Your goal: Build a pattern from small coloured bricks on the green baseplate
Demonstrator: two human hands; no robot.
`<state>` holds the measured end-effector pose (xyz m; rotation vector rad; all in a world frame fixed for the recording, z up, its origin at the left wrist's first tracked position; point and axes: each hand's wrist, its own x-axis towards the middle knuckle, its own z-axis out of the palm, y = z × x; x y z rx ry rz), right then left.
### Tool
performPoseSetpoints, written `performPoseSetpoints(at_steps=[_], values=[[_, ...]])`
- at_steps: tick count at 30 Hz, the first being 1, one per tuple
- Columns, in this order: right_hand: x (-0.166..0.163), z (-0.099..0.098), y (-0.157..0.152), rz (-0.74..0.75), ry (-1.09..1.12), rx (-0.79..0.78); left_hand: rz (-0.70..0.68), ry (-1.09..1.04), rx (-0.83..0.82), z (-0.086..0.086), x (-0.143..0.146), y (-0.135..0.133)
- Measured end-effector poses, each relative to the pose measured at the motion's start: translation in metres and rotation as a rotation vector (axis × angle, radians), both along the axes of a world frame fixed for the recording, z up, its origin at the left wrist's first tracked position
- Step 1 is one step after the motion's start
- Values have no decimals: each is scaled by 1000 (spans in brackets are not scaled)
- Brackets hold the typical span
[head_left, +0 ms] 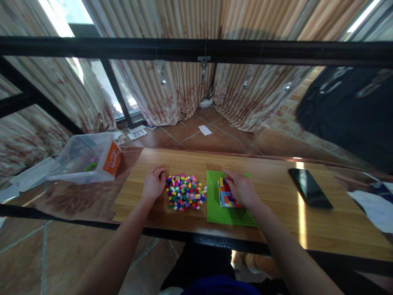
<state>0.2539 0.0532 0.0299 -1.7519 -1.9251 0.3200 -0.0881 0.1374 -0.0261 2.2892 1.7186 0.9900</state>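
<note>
My left hand (pixel 154 182) rests on the wooden board at the left edge of a pile of small multicoloured toy bricks (pixel 186 192). Its fingers curl inward, and whatever they may hold is hidden. To the right of the pile lies a green studded baseplate (pixel 213 205). On it stands a low block of joined bricks (pixel 226 197) in red, blue, yellow, orange and white. Over the right part of that block is my right hand (pixel 242 189), its fingers bent down and close together at the top. The fingertips cover part of the block, so any brick between them is too small to make out.
A black phone (pixel 310 188) lies on the right of the wooden board (pixel 276 221). Left of the board stands a clear plastic box (pixel 82 164) with an orange label and a few green and purple pieces. A dark metal bar (pixel 184 49) crosses above, before striped curtains (pixel 190 86).
</note>
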Motion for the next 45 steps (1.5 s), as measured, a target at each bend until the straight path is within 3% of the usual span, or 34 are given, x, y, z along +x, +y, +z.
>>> performPoseSetpoints(at_steps=[8, 17, 32, 41, 45], values=[[1, -4, 0, -52, 91, -59, -5, 2, 5, -2, -1, -1], [1, 4, 0, -82, 187, -100, -8, -4, 15, -2, -1, 0], [13, -11, 16, -114, 419, -186, 1, 27, 7, 0, 2, -1], [16, -13, 13, -86, 391, -169, 16, 22, -11, 4, 4, -4], [5, -5, 0, -95, 259, -24, 19, 13, -1, 3, 5, -5]])
